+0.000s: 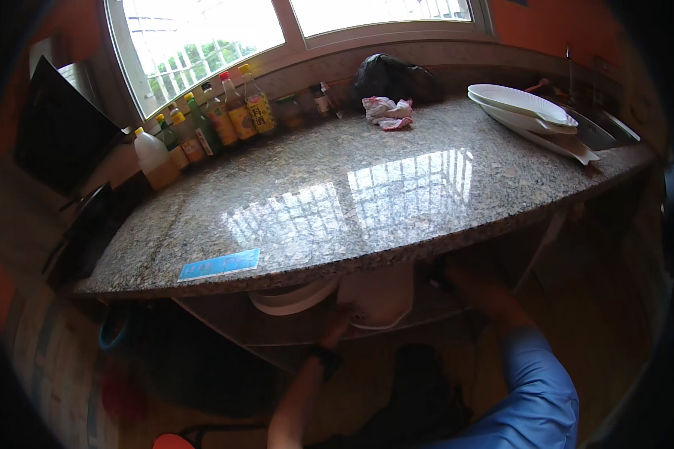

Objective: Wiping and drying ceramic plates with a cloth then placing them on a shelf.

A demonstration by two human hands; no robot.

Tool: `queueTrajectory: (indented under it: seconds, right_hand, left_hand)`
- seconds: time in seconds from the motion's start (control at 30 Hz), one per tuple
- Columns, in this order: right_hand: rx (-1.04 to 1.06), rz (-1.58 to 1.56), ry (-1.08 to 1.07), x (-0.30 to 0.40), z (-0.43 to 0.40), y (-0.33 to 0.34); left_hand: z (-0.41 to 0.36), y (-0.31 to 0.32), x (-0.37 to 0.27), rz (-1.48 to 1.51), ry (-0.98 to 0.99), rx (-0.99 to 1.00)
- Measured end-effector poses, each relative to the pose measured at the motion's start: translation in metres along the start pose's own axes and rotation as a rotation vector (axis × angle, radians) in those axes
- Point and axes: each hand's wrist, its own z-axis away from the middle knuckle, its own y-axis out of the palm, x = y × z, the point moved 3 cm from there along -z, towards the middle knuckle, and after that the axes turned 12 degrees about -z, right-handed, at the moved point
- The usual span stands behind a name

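Note:
Below the granite counter's front edge, my left hand (pixel 337 324) is at the lower left edge of a pale dish (pixel 377 294) in the cabinet; whether its fingers grip the dish is too dark to tell. A round white dish (pixel 295 300) lies just left of that one. My right hand (pixel 455 272) reaches under the counter to the right of the dishes, near a small dark object, its fingers mostly hidden in shadow. Up on the granite counter (pixel 314 224), white scalloped plates (pixel 522 106) are stacked by the sink.
Several sauce and oil bottles (pixel 219 118) line the back left of the counter. A crumpled cloth (pixel 389 112) and a black plastic bag (pixel 393 78) sit behind. The metal sink (pixel 598 132) is at right. An open cabinet door (pixel 545 241) stands right of my right arm.

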Motion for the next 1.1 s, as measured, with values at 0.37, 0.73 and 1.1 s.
queueTrajectory:
  seconds: [0.37, 0.73, 1.1]
  right_hand:
    - [-0.050, 0.065, 0.054, -0.014, 0.031, 0.007]
    - [-0.158, 0.270, 0.268, -0.002, 0.106, 0.007]
    - [-0.360, 0.959, 0.896, 0.052, 0.402, 0.043]
  left_hand:
    - [-0.031, -0.010, 0.057, 0.137, 0.037, 0.041]
    - [0.112, -0.058, -0.021, 0.093, -0.139, 0.178]
    - [0.277, -0.109, -0.079, 0.022, -0.411, -0.100]
